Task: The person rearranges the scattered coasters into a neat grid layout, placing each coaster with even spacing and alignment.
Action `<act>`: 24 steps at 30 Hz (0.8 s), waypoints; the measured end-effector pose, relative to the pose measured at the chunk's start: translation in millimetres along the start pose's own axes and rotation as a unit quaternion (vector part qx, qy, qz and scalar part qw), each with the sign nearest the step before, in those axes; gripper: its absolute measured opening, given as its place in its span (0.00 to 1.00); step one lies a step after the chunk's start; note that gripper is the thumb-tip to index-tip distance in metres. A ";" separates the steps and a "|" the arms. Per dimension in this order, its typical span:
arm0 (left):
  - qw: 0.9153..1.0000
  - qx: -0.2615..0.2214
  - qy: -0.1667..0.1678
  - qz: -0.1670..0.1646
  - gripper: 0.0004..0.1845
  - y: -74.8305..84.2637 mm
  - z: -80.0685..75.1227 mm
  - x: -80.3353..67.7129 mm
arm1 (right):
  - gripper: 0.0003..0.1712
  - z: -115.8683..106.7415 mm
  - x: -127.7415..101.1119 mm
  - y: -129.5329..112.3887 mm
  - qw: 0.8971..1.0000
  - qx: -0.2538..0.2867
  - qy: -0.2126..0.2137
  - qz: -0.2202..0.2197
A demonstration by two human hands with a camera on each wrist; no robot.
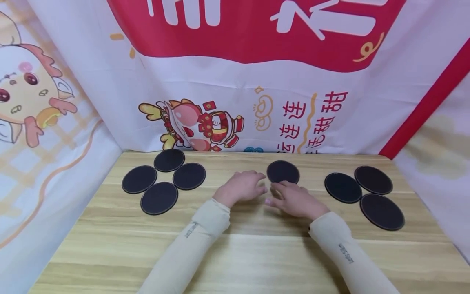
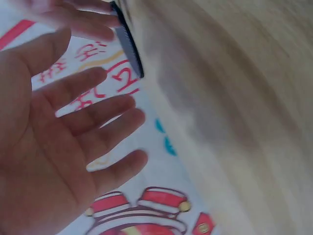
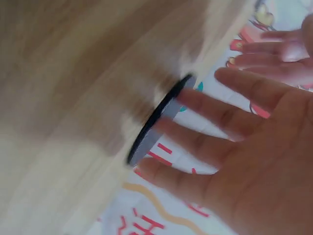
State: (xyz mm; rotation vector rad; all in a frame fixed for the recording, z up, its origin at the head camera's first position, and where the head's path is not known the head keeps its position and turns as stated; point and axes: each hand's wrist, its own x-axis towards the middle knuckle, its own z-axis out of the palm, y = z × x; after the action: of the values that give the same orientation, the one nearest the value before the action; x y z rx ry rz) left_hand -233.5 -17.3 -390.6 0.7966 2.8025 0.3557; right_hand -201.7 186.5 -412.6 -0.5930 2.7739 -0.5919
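Hovering over the worktop (image 1: 253, 261), the left hand (image 1: 241, 186) and right hand (image 1: 296, 199) show a spread grip. The middle black disc (image 1: 282, 170) lies just beside them; contact is unclear.

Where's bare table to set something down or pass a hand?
Bare: near table, between the sleeves and outside each. Far side: a patch between left discs and middle disc, beyond the left hand; narrower gap from middle disc to right discs. Crowded: around middle disc, right hand close in; also among left discs and among right discs.
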 end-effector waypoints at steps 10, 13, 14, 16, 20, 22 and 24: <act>0.994 -0.058 0.029 -0.083 0.26 5.9 15.1 39.9 | 0.27 -13.9 21.6 21.4 0.982 0.042 0.099 0.153; 0.993 -0.073 0.029 -0.087 0.28 13.8 15.6 45.2 | 0.22 -18.3 29.7 25.1 0.980 0.049 0.071 0.180; 0.992 -0.080 0.030 -0.088 0.28 16.3 16.1 46.7 | 0.21 -19.1 30.9 25.4 0.979 0.056 0.063 0.185; 0.990 -0.099 0.029 -0.092 0.29 20.0 17.5 49.9 | 0.20 -20.1 33.4 26.1 0.977 0.070 0.055 0.193; 0.981 -0.156 0.041 -0.111 0.32 19.7 19.6 54.1 | 0.22 -19.9 37.2 27.8 0.974 0.084 0.061 0.201; 0.974 -0.188 0.049 -0.119 0.32 17.3 19.6 53.7 | 0.23 -20.2 38.9 29.0 0.973 0.091 0.063 0.202; 0.967 -0.213 0.058 -0.123 0.31 14.8 19.5 52.5 | 0.22 -20.8 39.7 29.7 0.971 0.106 0.065 0.203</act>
State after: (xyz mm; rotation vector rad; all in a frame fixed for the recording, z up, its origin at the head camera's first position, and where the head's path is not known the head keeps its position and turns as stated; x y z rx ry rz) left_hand -264.9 26.5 -411.7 0.3368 2.7289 0.9421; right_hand -253.4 201.0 -412.9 0.0620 2.7799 -0.8362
